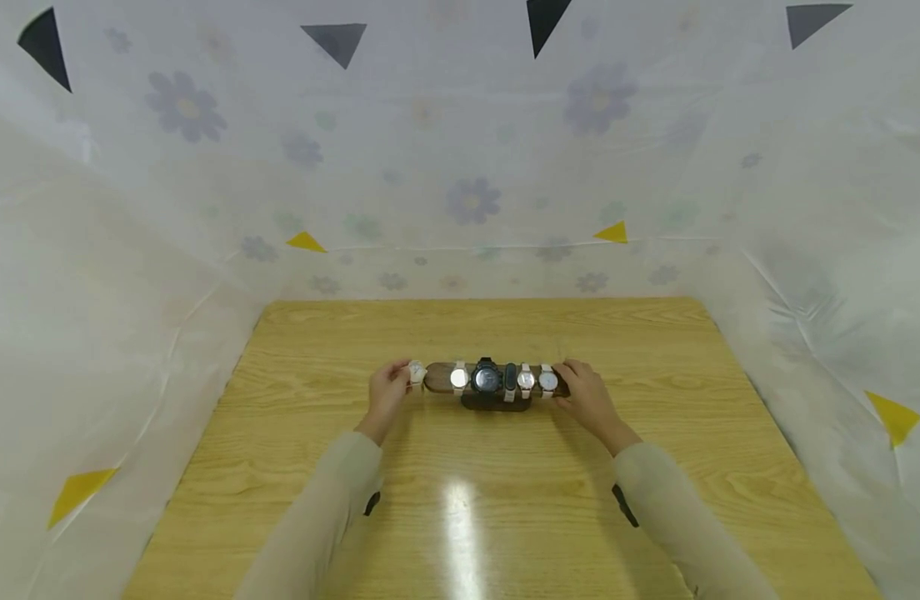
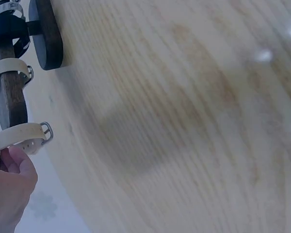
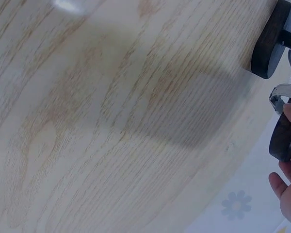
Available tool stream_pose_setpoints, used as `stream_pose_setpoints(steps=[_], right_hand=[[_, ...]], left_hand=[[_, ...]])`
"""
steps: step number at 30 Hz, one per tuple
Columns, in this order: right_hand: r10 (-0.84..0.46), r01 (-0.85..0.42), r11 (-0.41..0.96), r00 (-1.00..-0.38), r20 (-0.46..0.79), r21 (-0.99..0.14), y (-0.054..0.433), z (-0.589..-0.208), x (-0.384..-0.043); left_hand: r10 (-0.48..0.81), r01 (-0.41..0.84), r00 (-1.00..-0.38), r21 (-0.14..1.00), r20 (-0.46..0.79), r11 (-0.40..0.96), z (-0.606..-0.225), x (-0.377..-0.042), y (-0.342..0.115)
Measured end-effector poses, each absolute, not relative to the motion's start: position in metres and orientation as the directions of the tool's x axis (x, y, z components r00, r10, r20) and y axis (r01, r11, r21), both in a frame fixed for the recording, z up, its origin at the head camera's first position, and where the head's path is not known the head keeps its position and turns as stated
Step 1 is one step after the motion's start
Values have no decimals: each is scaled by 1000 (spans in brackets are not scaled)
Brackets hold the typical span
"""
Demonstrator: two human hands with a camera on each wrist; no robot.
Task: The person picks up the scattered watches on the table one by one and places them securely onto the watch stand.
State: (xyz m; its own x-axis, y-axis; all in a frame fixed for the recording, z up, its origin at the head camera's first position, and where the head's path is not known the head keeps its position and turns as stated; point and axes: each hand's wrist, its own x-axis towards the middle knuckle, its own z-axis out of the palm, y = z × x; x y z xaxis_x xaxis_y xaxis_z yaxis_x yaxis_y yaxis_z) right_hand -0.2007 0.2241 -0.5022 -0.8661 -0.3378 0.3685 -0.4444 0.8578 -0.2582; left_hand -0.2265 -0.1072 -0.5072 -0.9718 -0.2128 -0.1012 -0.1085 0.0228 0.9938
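A dark wooden watch stand stands on the table, its bar running left to right above an oval base. My left hand pinches a white wristwatch by its case side, right at the bar's left end. In the left wrist view its buckled white strap forms a loop level with the bar's tip. My right hand grips the bar's right end, thumb in front. Along the bar sit a white-strapped watch, a large black watch, a slim dark-faced band and two more white-strapped watches.
The light wooden table reaches to pale sheeting printed with flowers at the back and sides. Yellow and dark triangles are stuck on the sheeting. A bright light reflection lies on the table in front of the stand.
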Motion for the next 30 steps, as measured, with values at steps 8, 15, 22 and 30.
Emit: stream_pose_setpoints(steps=[8, 15, 22, 30], right_hand=[[-345, -425, 884, -875, 340, -196, 223, -498, -199], [-347, -413, 895, -881, 322, -165, 223, -498, -200], [-349, -412, 899, -879, 325, -147, 224, -500, -201], [-375, -437, 891, -864, 336, -127, 224, -500, -201]], left_hand=[[-147, -12, -989, 999, -8, 31, -632, -310, -120], [-164, -13, -986, 973, 26, 229, -629, -311, -115], [-147, -66, -989, 960, -26, 273, -630, -311, -113], [-99, -10, -994, 901, 37, 433, -511, -243, -92]])
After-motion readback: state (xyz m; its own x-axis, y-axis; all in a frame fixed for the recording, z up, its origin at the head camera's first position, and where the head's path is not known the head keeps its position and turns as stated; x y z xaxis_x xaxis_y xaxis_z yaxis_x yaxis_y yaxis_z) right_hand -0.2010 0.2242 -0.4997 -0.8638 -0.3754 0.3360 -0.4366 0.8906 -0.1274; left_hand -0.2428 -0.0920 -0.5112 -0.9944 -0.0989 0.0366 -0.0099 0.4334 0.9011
